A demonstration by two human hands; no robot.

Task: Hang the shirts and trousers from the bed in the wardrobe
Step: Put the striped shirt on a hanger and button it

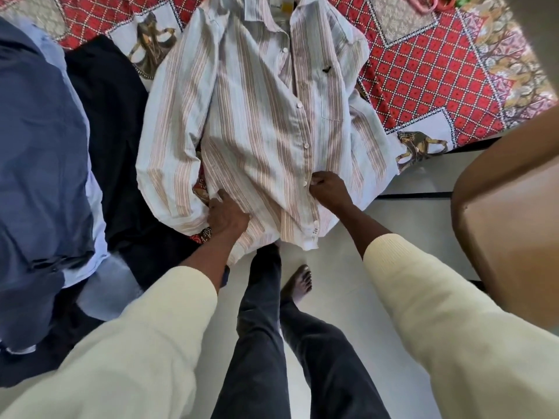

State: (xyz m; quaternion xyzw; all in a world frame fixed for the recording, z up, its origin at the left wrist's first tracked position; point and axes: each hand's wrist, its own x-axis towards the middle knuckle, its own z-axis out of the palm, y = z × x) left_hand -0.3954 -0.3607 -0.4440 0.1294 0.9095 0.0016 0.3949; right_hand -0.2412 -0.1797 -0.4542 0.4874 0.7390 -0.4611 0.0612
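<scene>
Both my arms reach forward and down in cream sleeves. My left hand [225, 217] lies knuckles up, fingers curled into cloth at the hem. My right hand [328, 189] is curled too, thumb and fingers pinching cloth. One bare foot [298, 282] shows below.

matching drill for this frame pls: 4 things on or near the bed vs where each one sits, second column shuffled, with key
1. striped shirt
2. blue shirt
3. hangers
4. right hand

A. top edge of view, on the bedspread
B. pinching the button placket
C. left edge of the bed
D. spread flat, centre of the bed

Pairs: 1-D, 2-C, 3-A, 4-B
</scene>
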